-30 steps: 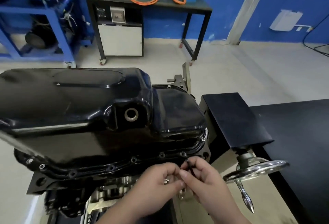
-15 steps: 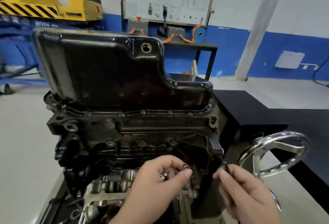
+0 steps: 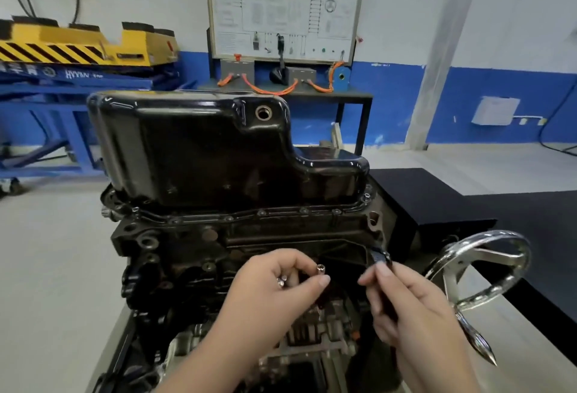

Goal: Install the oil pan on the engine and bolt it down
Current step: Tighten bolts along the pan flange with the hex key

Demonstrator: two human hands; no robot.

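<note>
The glossy black oil pan (image 3: 199, 149) sits on top of the upturned engine block (image 3: 237, 242), its flange lined with several bolts (image 3: 261, 212). In front of the block's side, my left hand (image 3: 271, 292) holds small silver bolts (image 3: 320, 268) between curled fingers and thumb. A short way to its right, my right hand (image 3: 406, 302) pinches a dark slim tool (image 3: 379, 256) whose tip points up toward the block's right corner. Neither hand touches the pan.
A chrome handwheel (image 3: 487, 267) of the engine stand juts out at the right, close to my right hand. A black table (image 3: 530, 220) lies beyond it. A training board on a stand (image 3: 284, 8) and a blue and yellow lift (image 3: 78, 58) stand behind.
My view has dropped from above the pan to level with the block's side. My hands have drawn apart, the right one taking the tool away from the left.
</note>
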